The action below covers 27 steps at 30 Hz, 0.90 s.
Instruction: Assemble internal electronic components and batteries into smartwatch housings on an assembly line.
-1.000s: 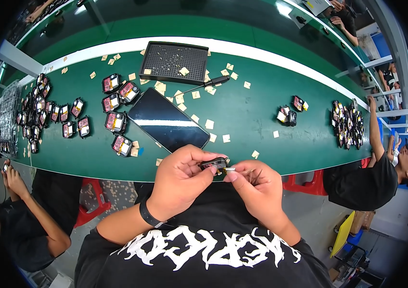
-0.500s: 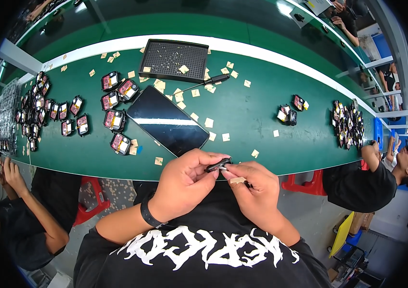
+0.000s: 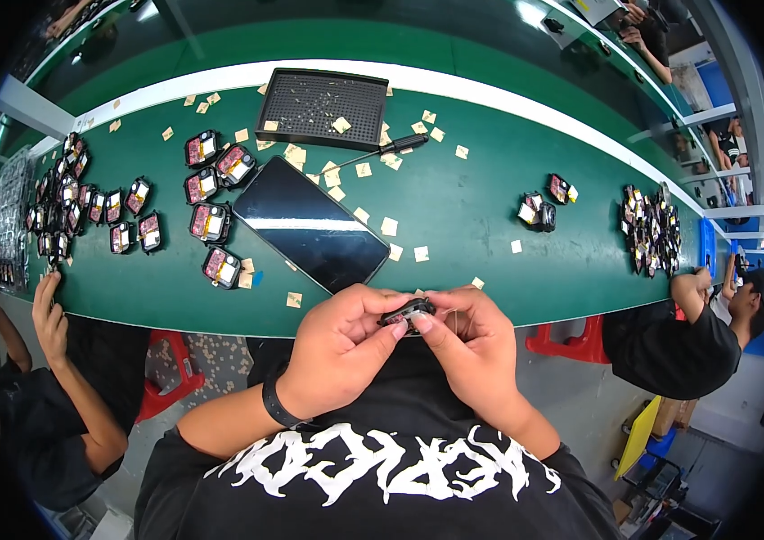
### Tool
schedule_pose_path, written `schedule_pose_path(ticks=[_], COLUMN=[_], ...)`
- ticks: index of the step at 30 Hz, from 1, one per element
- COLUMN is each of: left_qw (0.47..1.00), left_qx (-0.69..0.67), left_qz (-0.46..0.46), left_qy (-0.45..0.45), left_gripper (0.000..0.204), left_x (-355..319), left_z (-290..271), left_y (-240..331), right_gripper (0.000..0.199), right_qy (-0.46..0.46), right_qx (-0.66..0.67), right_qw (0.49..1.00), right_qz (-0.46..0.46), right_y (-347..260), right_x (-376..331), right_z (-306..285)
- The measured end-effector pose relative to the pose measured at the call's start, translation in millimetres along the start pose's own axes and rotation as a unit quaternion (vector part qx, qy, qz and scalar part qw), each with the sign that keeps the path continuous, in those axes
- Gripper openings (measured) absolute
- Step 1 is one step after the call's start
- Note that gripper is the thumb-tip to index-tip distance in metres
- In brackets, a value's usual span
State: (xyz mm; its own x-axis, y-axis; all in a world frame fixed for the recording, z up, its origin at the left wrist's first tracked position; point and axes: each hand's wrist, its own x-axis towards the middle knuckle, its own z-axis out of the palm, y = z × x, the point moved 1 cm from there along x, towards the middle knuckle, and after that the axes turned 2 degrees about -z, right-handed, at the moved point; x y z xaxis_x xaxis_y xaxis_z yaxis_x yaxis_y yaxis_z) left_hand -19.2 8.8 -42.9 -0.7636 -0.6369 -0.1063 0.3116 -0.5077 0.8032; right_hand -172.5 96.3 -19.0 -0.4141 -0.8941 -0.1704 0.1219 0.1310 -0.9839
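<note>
My left hand (image 3: pixel 335 349) pinches a small black electronic device housing (image 3: pixel 406 312) between thumb and fingers, just past the near table edge. My right hand (image 3: pixel 472 346) is closed on the housing's right side, its thumb pressed onto the open face. Both thumbs lie close together there, so much of the inside is hidden. A thin pale strand or film edge shows by the right fingers; I cannot make out what it is. Ahead on the green table lies a black glossy tablet-like slab (image 3: pixel 312 225), with several similar open housings (image 3: pixel 210 222) showing red boards left of it.
A black perforated tray (image 3: pixel 322 108) and a screwdriver (image 3: pixel 406 144) lie toward the back. Small beige paper squares (image 3: pixel 389 226) are scattered about. More housings are heaped at far left (image 3: pixel 62 202) and far right (image 3: pixel 650 229). Co-workers sit on both sides.
My right thumb has moved left onto the housing. The beige paper square by my right fingers is no longer plainly visible. The left co-worker's hands have moved apart toward the table.
</note>
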Motion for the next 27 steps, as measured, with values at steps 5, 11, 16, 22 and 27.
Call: schedule_pose_path(ticks=[5,11,16,22,27], left_qw=[0.999,0.999,0.998,0.992,0.970], left_qx=[-0.025,-0.005,0.010,0.113,0.220], left_qz=[0.009,0.045,0.055,0.054,-0.097], left_qy=[0.020,0.012,0.003,-0.015,-0.021], left_gripper=[0.028,0.028,0.029,0.027,0.032], left_x=[3,2,4,7,5], left_z=[0,1,2,-4,4], left_y=[-5,-7,-6,-1,15], right_gripper=[0.017,0.017,0.020,0.021,0.017], right_qy=[0.016,0.016,0.016,-0.024,-0.046], right_qx=[0.034,0.074,0.084,-0.027,0.014], right_qw=[0.997,0.997,0.996,0.997,0.989], right_qz=[-0.062,-0.031,0.015,0.067,0.140], right_y=[8,5,6,4,-10], right_x=[2,3,5,7,4], right_z=[5,5,-1,-11,-6])
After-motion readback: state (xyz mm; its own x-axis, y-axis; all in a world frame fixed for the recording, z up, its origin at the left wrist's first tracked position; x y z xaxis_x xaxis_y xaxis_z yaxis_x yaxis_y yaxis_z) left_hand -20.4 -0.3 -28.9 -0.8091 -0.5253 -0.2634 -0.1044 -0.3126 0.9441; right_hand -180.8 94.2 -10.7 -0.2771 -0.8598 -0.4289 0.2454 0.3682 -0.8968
